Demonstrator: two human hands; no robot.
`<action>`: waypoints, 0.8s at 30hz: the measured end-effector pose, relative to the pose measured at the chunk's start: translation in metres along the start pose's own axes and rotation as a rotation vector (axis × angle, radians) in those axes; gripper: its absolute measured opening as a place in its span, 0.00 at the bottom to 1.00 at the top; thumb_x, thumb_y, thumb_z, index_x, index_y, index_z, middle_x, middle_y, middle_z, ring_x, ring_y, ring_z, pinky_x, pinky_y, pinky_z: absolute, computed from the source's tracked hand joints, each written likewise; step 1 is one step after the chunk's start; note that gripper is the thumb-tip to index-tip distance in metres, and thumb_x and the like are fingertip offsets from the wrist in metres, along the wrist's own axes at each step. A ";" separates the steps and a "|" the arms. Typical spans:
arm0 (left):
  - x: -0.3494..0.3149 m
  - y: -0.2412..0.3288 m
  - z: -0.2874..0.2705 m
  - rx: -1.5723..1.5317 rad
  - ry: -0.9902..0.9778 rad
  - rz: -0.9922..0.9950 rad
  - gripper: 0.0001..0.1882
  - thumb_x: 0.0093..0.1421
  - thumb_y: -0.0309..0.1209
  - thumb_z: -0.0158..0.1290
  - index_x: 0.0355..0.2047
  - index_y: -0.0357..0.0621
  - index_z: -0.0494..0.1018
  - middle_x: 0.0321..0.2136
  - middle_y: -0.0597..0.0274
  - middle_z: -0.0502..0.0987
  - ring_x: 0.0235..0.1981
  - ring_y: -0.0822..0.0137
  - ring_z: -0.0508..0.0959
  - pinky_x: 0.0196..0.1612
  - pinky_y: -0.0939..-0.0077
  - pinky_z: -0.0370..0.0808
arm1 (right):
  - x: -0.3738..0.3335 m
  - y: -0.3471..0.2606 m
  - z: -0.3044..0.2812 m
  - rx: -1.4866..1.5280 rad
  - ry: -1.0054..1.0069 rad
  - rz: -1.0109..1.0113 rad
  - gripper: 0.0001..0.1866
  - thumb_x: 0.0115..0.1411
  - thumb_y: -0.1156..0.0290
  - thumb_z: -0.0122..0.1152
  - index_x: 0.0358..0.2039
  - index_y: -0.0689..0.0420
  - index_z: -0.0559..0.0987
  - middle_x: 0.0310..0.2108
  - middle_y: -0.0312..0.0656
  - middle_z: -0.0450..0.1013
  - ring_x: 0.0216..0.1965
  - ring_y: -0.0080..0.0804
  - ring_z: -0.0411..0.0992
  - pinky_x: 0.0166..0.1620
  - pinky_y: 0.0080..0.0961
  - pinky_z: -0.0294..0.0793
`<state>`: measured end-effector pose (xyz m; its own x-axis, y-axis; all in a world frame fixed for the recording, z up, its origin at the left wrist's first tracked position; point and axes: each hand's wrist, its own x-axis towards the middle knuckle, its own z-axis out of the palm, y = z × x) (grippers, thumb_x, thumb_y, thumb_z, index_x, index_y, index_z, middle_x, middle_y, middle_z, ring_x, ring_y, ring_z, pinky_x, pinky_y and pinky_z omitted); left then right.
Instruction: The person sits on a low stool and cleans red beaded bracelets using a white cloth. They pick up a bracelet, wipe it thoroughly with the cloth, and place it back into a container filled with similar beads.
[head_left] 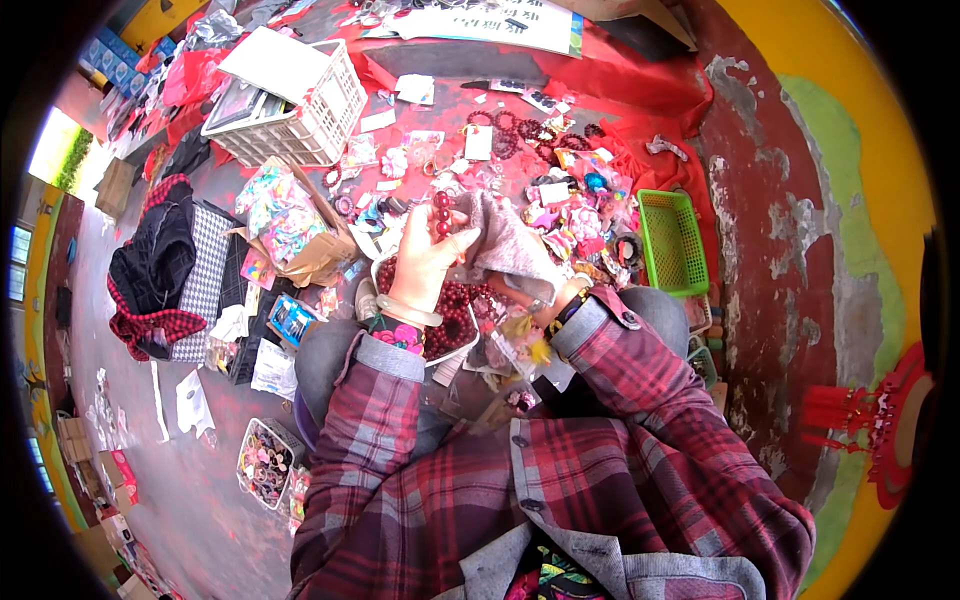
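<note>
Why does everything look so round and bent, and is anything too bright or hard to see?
Head view: the fisheye lens leaves black corners and bends the painted wall; head view: the opening at far left glares; head view: the left hand looks pale, while the greyish cloth hides part of the right hand.

Printed in bold dark characters across the white banner [475, 27], beyond and right of the pale crate [322, 132]; elsewhere, too small to read.
</note>
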<state>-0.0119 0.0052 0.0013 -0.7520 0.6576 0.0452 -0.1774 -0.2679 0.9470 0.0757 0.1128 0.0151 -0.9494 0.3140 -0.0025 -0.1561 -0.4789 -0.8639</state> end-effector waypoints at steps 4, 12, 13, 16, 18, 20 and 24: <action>0.002 -0.007 -0.012 0.070 0.011 -0.018 0.13 0.53 0.21 0.55 0.37 0.40 0.64 0.29 0.64 0.71 0.24 0.78 0.69 0.25 0.84 0.68 | 0.002 0.009 -0.017 0.093 0.071 0.273 0.15 0.63 0.63 0.45 0.42 0.61 0.71 0.31 0.41 0.72 0.29 0.26 0.72 0.32 0.22 0.72; 0.010 0.025 -0.033 -0.014 0.166 0.177 0.11 0.55 0.18 0.49 0.38 0.39 0.64 0.29 0.66 0.68 0.27 0.76 0.69 0.32 0.83 0.68 | 0.023 0.001 -0.060 -0.501 0.057 0.132 0.19 0.63 0.58 0.44 0.41 0.61 0.75 0.34 0.45 0.75 0.33 0.30 0.72 0.38 0.28 0.70; 0.008 0.030 -0.034 0.026 0.186 0.190 0.10 0.55 0.17 0.49 0.36 0.39 0.64 0.29 0.66 0.68 0.28 0.76 0.69 0.32 0.84 0.68 | 0.024 -0.012 -0.053 -0.772 0.024 0.049 0.19 0.63 0.57 0.44 0.40 0.60 0.75 0.32 0.46 0.75 0.33 0.31 0.72 0.38 0.28 0.69; 0.007 0.028 -0.035 0.055 0.184 0.176 0.09 0.55 0.17 0.48 0.36 0.40 0.64 0.30 0.66 0.68 0.27 0.77 0.69 0.31 0.85 0.68 | 0.020 -0.026 -0.046 -1.166 0.026 -0.137 0.17 0.62 0.58 0.45 0.33 0.60 0.75 0.28 0.52 0.73 0.32 0.46 0.72 0.37 0.36 0.69; 0.009 0.026 -0.033 0.066 0.187 0.193 0.09 0.55 0.18 0.48 0.36 0.40 0.64 0.29 0.67 0.68 0.27 0.77 0.69 0.31 0.85 0.68 | 0.019 -0.026 -0.043 -1.336 0.059 -0.391 0.14 0.60 0.62 0.48 0.30 0.60 0.74 0.25 0.53 0.71 0.32 0.53 0.70 0.37 0.42 0.67; 0.008 0.023 -0.034 0.149 0.187 0.209 0.09 0.55 0.18 0.49 0.36 0.40 0.64 0.28 0.67 0.68 0.26 0.78 0.68 0.31 0.85 0.68 | 0.013 -0.033 -0.036 -1.486 0.066 -0.348 0.13 0.59 0.62 0.49 0.30 0.59 0.75 0.26 0.54 0.71 0.33 0.52 0.70 0.37 0.41 0.68; 0.009 0.020 -0.036 0.011 0.130 0.146 0.11 0.55 0.18 0.49 0.38 0.40 0.65 0.30 0.66 0.70 0.27 0.77 0.69 0.32 0.83 0.68 | 0.013 -0.036 -0.040 -1.313 0.118 -0.129 0.10 0.58 0.65 0.53 0.27 0.58 0.76 0.26 0.49 0.74 0.30 0.42 0.73 0.34 0.33 0.71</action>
<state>-0.0453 -0.0195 0.0087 -0.8449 0.5158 0.1421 -0.0535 -0.3457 0.9368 0.0803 0.1671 0.0260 -0.9082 0.3976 0.1303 0.1978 0.6825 -0.7037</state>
